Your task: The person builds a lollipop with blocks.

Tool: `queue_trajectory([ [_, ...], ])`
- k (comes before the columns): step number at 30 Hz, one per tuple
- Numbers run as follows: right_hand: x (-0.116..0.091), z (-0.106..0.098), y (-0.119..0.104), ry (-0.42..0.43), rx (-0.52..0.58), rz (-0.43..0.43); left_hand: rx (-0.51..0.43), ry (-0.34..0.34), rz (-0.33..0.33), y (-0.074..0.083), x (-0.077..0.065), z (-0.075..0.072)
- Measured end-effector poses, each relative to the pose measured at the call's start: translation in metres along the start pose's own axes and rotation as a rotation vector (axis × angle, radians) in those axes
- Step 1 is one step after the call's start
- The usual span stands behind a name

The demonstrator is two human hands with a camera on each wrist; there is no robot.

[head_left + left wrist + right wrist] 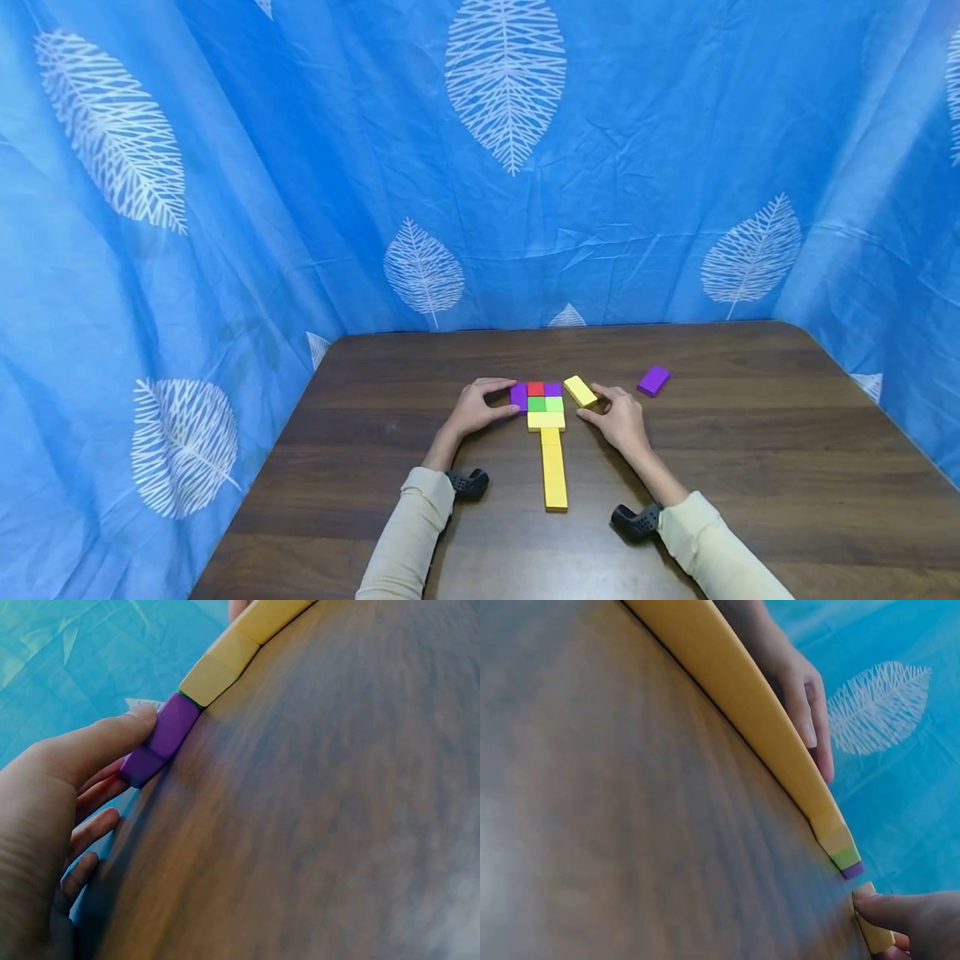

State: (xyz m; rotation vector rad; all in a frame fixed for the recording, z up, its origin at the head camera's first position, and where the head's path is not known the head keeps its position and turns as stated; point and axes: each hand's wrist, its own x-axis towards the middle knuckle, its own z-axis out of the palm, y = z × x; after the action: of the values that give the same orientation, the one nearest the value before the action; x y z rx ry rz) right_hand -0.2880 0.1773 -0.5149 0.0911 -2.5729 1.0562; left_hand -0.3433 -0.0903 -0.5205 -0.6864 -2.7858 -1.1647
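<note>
My left hand (474, 407) pinches a purple block (518, 397) between thumb and fingers, at the left side of a flat block pattern. Beside it lie a red block (536, 388) and another purple block (552, 389), with a green block (536, 404) and a light green one (554, 404) below them. Under these are a crosswise yellow block (546, 422) and a long yellow strip (553, 475) pointing toward me. To the right, my right hand (621, 418) grips a tilted yellow block (580, 391), apart from the pattern; its thumb shows on that yellow block (874, 928) in the right wrist view.
A loose purple block (653, 381) lies farther right on the brown wooden table (787, 467). Blue curtain (600, 167) with white leaf prints hangs behind the table and along its sides. Each wrist wears a black band (469, 484).
</note>
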Motion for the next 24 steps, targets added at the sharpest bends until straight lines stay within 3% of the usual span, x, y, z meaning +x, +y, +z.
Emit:
queue_trajectory([
  [9, 0.002, -0.003, 0.008, -0.095, 0.071, -0.089, -0.005, -0.008, -0.006, 0.003, 0.000, -0.001],
  [14, 0.017, -0.008, 0.020, -0.229, 0.144, -0.149, -0.001, -0.001, 0.001, 0.002, 0.001, -0.002],
  [19, 0.028, -0.011, 0.024, -0.386, 0.169, -0.151, 0.004, -0.004, -0.002, 0.000, 0.000, -0.001],
  [24, 0.029, -0.011, 0.025, -0.421, 0.208, -0.171, -0.005, 0.000, 0.007, 0.001, -0.001, -0.001],
])
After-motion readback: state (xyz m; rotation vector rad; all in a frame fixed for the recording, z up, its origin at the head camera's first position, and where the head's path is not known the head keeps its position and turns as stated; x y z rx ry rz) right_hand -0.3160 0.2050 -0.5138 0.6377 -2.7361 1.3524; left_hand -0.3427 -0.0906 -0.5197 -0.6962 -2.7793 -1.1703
